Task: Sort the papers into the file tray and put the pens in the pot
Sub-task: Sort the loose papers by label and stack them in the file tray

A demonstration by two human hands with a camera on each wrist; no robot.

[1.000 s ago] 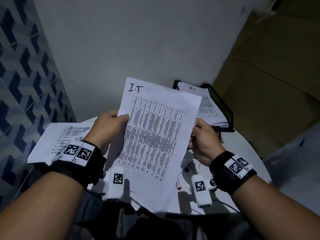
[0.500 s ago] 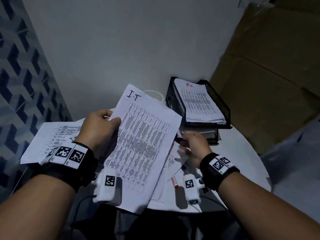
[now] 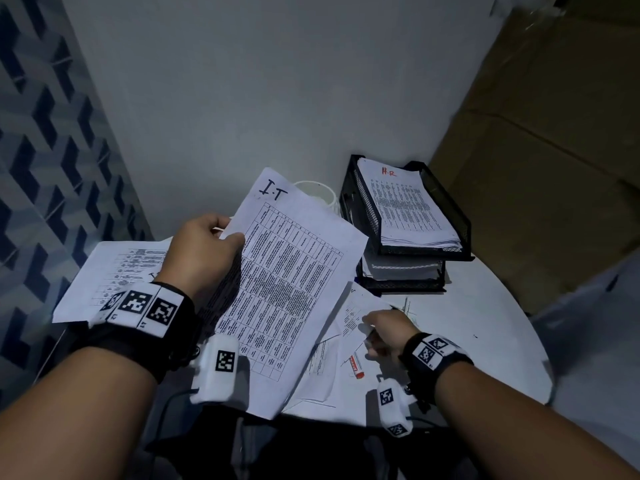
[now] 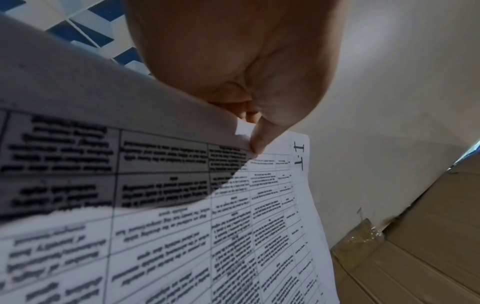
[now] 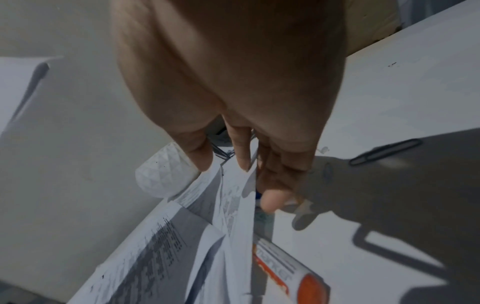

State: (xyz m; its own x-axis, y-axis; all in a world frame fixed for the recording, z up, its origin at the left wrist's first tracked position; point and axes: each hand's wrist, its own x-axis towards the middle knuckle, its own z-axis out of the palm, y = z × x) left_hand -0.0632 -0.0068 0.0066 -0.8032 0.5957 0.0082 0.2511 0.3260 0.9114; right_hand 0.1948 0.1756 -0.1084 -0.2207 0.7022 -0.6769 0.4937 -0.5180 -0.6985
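Seated at a round white surface (image 3: 485, 317), a person sorts printed sheets under dim light. Their left hand (image 3: 202, 251) pinches the upper edge of a table-printed paper marked "I.T" (image 3: 291, 289), thumb (image 4: 262, 135) on top and fingers curled behind, holding the sheet tilted above the surface. The right hand (image 3: 388, 332) is down among loose papers (image 3: 329, 355) near the front edge, its fingers (image 5: 244, 152) bent onto a sheet; the wrist view suggests the thumb (image 5: 272, 200) is pressing against a paper edge, but whether the hand actually grips it cannot be told. Just beside that hand lies a white marker with an orange cap (image 3: 356, 366), partly tucked under the papers. A black mesh file tray (image 3: 453, 216) with stacked tiers stands at the far side of the surface, its top tier holding a pile headed "H.R" (image 3: 405, 206) in red, with more sheets in the tier below. A white pot (image 3: 322, 192) sits behind the raised sheet, left of the tray. Another printed sheet (image 3: 114, 271) hangs over the left edge. A paper clip (image 5: 384, 152) lies on bare surface near the right hand. Cardboard boxes (image 3: 554, 150) stand to the right.
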